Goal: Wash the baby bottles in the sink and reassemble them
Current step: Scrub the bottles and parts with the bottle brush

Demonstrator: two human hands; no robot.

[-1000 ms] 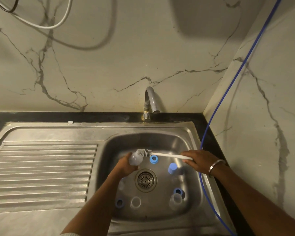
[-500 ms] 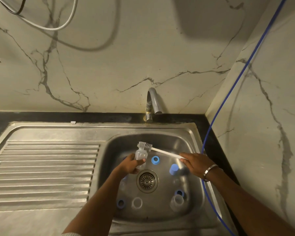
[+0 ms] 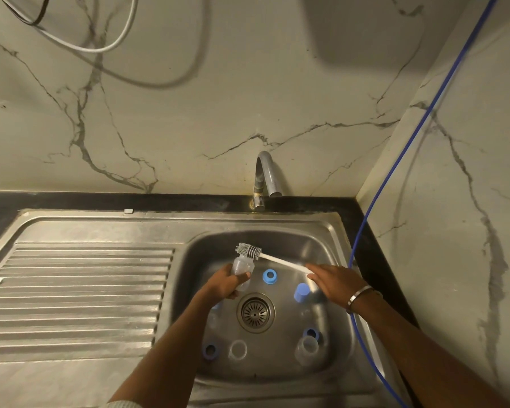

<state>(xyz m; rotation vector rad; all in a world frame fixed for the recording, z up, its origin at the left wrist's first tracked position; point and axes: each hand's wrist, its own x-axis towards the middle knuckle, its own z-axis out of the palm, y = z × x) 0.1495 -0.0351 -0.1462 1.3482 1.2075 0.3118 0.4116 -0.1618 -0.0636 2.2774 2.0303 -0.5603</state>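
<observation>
- Head view: left hand (image 3: 225,282) grips the small clear plastic baby bottle (image 3: 241,267) over the steel sink basin (image 3: 330,254), about 10 o'clock of the drain.
- Right hand (image 3: 334,279) clamps the white-handled grey bristle brush (image 3: 249,250); the head has lifted clear of the bottle mouth since a second ago, so scrubbing looks paused or finished.
- No readable labels.

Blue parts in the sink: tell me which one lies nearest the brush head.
The blue ring just right of the held bottle, below the brush; the other blue pieces sit nearer the camera.
</observation>
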